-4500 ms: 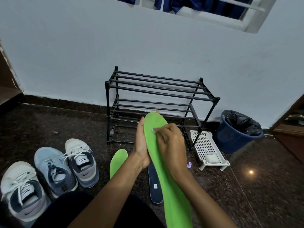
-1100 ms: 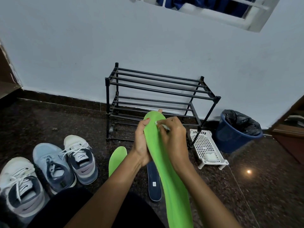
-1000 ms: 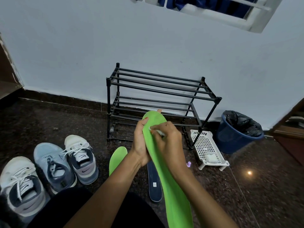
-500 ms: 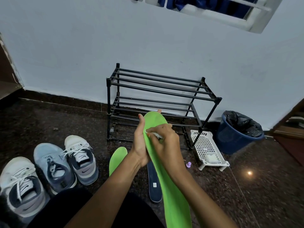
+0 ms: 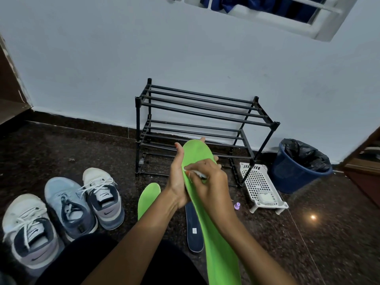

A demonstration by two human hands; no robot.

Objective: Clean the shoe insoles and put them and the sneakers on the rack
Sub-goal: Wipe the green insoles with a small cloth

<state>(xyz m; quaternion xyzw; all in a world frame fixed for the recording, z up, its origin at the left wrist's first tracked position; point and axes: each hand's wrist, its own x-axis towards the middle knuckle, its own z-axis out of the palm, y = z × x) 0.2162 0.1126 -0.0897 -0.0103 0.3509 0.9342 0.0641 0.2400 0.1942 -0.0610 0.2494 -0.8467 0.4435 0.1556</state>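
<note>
Now, 3 sneakers (image 5: 67,208) left, rack (image 5: 197,112) ahead; left hand (image 5: 177,182) grips our green insole (image 5: 218,233), toe rackward; right hand (image 5: 211,182) pinches a white tool (image 5: 196,172).

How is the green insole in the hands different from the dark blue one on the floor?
The bright green insole is held in the left hand; the dark blue insole lies flat on the floor. The right hand presses a white wipe on the green one; no hand touches the blue one. Only the blue one, not the green, shows a white label. Both are foot-shaped.
</note>
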